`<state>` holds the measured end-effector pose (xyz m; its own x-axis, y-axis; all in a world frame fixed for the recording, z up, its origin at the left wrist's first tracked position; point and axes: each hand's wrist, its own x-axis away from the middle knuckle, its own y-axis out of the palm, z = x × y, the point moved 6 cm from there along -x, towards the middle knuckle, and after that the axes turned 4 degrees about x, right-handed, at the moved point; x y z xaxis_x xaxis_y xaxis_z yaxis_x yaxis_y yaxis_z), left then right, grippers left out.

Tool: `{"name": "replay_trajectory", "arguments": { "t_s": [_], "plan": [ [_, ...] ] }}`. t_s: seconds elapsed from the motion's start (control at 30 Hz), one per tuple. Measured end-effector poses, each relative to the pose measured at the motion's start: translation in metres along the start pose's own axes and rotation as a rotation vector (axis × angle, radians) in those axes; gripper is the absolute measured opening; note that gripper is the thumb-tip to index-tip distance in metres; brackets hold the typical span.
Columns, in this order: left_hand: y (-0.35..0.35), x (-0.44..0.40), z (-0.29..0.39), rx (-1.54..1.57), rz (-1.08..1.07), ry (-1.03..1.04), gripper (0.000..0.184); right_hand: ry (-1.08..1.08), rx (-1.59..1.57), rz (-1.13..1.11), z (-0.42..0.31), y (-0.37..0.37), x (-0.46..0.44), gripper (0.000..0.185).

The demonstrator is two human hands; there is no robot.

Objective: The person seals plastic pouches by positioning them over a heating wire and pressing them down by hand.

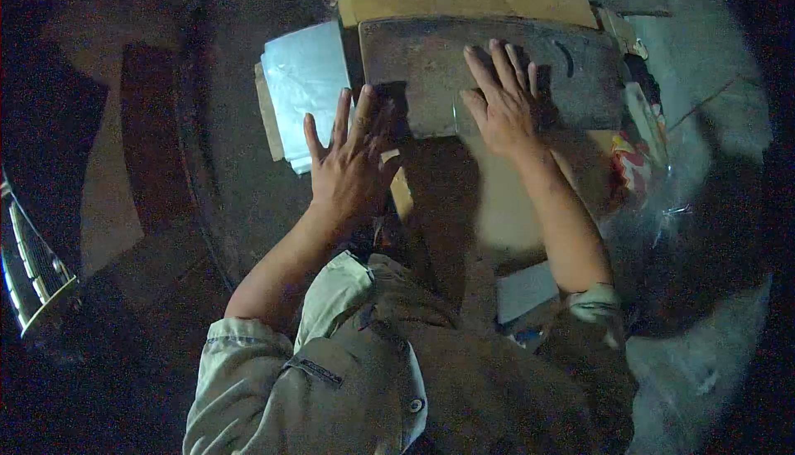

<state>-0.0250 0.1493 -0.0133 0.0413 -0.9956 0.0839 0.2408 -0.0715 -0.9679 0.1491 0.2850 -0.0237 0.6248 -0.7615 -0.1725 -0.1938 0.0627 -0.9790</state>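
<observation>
My right hand point(507, 111) is spread over a dark, worn board point(431, 62), with its fingers pointing away from me. Whether the palm presses on the board or hovers just above it, I cannot tell. My left hand point(352, 153) is also spread, near the board's left end and the right edge of a stack of white plastic sheets or bags point(306, 74). Neither hand holds anything. Beneath the near side of the board lies a tan surface like cardboard point(522, 198), partly shaded by my arms.
A yellowish curved panel point(472, 0) runs behind the board. On the right lie a red and yellow printed wrapper point(633, 161) and clear plastic point(662, 215). A pale flat piece point(526, 292) sits near my right elbow. A rack-like object point(37, 264) stands at far left.
</observation>
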Motion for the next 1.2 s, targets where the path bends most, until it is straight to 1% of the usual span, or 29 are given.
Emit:
{"name": "replay_trajectory", "arguments": {
  "t_s": [0.07, 0.13, 0.17, 0.2, 0.27, 0.4, 0.47, 0.5, 0.53, 0.6, 0.67, 0.73, 0.77, 0.8, 0.83, 0.9, 0.97, 1.0, 1.03, 1.07, 1.1, 1.17, 1.2],
  "plan": [
    [-0.003, 0.002, 0.003, -0.001, -0.012, -0.005, 0.069, 0.036, 0.015, 0.014, -0.001, -0.007, 0.01, 0.056],
    [-0.006, 0.004, 0.002, 0.019, 0.051, 0.004, 0.068, 0.053, -0.038, 0.045, -0.003, -0.009, 0.024, 0.055],
    [-0.003, 0.006, 0.001, -0.039, -0.052, -0.002, 0.068, 0.083, 0.012, 0.011, -0.001, -0.005, 0.031, 0.054],
    [-0.003, 0.007, 0.001, -0.043, -0.05, 0.005, 0.068, 0.088, 0.013, 0.016, -0.002, -0.007, 0.038, 0.054],
    [-0.006, 0.007, 0.0, -0.038, 0.049, 0.014, 0.064, 0.16, 0.016, 0.026, 0.001, -0.013, 0.051, 0.051],
    [-0.013, 0.018, 0.007, 0.004, 0.03, 0.069, 0.064, 0.28, -0.056, 0.08, 0.003, -0.033, 0.09, 0.047],
    [-0.014, 0.034, 0.017, -0.01, -0.021, 0.103, 0.07, 0.375, -0.141, 0.063, 0.001, -0.046, 0.124, 0.045],
    [-0.012, 0.043, 0.02, 0.007, -0.056, 0.129, 0.072, 0.361, -0.108, 0.153, -0.002, -0.052, 0.143, 0.041],
    [-0.013, 0.054, 0.028, 0.015, -0.068, 0.171, 0.072, 0.401, -0.088, 0.155, -0.003, -0.057, 0.166, 0.041],
    [-0.014, 0.074, 0.041, 0.04, -0.097, 0.19, 0.073, 0.51, -0.266, 0.151, -0.002, -0.07, 0.212, 0.037],
    [-0.014, 0.094, 0.053, 0.054, -0.134, 0.256, 0.073, 0.629, -0.208, 0.211, -0.005, -0.093, 0.258, 0.033],
    [-0.013, 0.112, 0.063, 0.104, -0.174, 0.31, 0.073, 0.84, -0.333, 0.217, 0.006, -0.103, 0.319, 0.032],
    [-0.01, 0.118, 0.067, 0.033, -0.179, 0.347, 0.073, 0.885, -0.301, 0.262, 0.009, -0.113, 0.343, 0.029],
    [-0.008, 0.121, 0.075, 0.034, -0.189, 0.383, 0.073, 0.918, -0.288, 0.272, 0.011, -0.123, 0.366, 0.029],
    [-0.007, 0.126, 0.082, 0.032, -0.202, 0.391, 0.074, 1.072, -0.297, 0.258, 0.01, -0.141, 0.387, 0.027],
    [-0.003, 0.137, 0.088, 0.03, -0.205, 0.429, 0.074, 1.249, -0.298, 0.249, 0.004, -0.151, 0.438, 0.026],
    [-0.002, 0.143, 0.098, 0.05, -0.178, 0.493, 0.072, 1.31, -0.114, 0.249, 0.004, -0.132, 0.506, 0.024],
    [-0.004, 0.147, 0.103, 0.068, -0.146, 0.529, 0.07, 1.329, -0.111, 0.256, -0.001, -0.123, 0.531, 0.024],
    [0.001, 0.146, 0.108, 0.007, -0.186, 0.494, 0.069, 1.29, -0.118, 0.253, -0.003, -0.117, 0.538, 0.024],
    [0.001, 0.15, 0.11, 0.005, -0.193, 0.51, 0.069, 1.259, -0.12, 0.254, -0.014, -0.116, 0.55, 0.023],
    [0.002, 0.153, 0.117, -0.002, -0.199, 0.524, 0.069, 1.271, -0.119, 0.261, -0.02, -0.115, 0.565, 0.023],
    [0.005, 0.157, 0.121, -0.006, -0.203, 0.55, 0.07, 1.416, -0.106, -0.001, -0.041, -0.109, 0.571, 0.024],
    [0.005, 0.159, 0.123, -0.007, -0.209, 0.555, 0.069, 1.425, -0.106, 0.006, -0.052, -0.111, 0.577, 0.024]
  ]
}}
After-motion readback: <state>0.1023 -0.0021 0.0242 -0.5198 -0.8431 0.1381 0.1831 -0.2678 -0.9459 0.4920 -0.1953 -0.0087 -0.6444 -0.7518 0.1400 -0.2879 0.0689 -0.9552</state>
